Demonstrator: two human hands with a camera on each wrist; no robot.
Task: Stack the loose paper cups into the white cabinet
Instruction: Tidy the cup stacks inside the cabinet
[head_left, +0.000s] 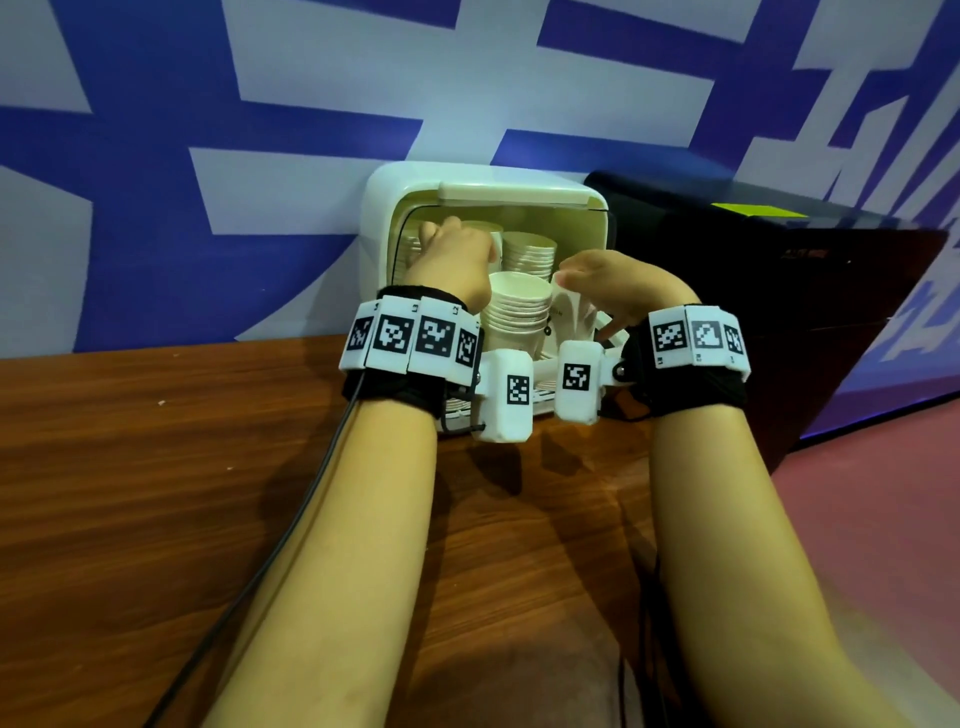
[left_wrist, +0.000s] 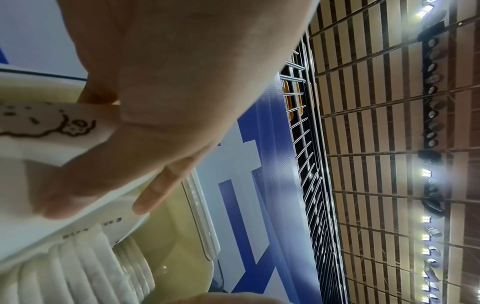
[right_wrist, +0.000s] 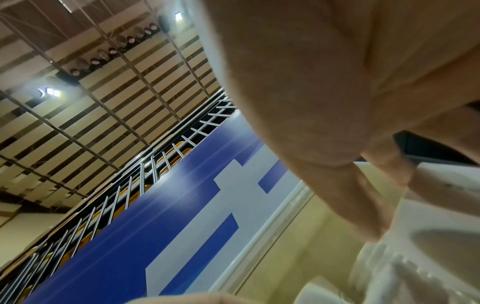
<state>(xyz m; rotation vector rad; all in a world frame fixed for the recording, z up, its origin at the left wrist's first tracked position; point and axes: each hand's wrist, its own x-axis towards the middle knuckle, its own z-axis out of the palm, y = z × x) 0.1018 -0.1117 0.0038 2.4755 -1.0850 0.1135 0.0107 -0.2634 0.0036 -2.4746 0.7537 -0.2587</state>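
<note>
The white cabinet (head_left: 379, 208) stands open on the wooden table, against the wall. Several stacks of white paper cups fill it: one stack at the front (head_left: 519, 312), another behind it (head_left: 530, 252). My left hand (head_left: 457, 252) reaches into the left of the opening. In the left wrist view its fingers (left_wrist: 155, 191) curl round a white cup with a brown print (left_wrist: 52, 127), above the rims of a stack (left_wrist: 78, 267). My right hand (head_left: 608, 288) grips a single white cup (head_left: 571, 312) at the front right of the opening; its fingers (right_wrist: 363, 205) wrap that cup (right_wrist: 441, 216).
A black box (head_left: 753, 291) stands right beside the cabinet. A blue and white banner wall (head_left: 260, 104) rises behind it. The wooden table (head_left: 182, 467) reaches left and toward me, with a black cable (head_left: 270, 561) running along my left forearm. Red floor (head_left: 883, 519) lies to the right.
</note>
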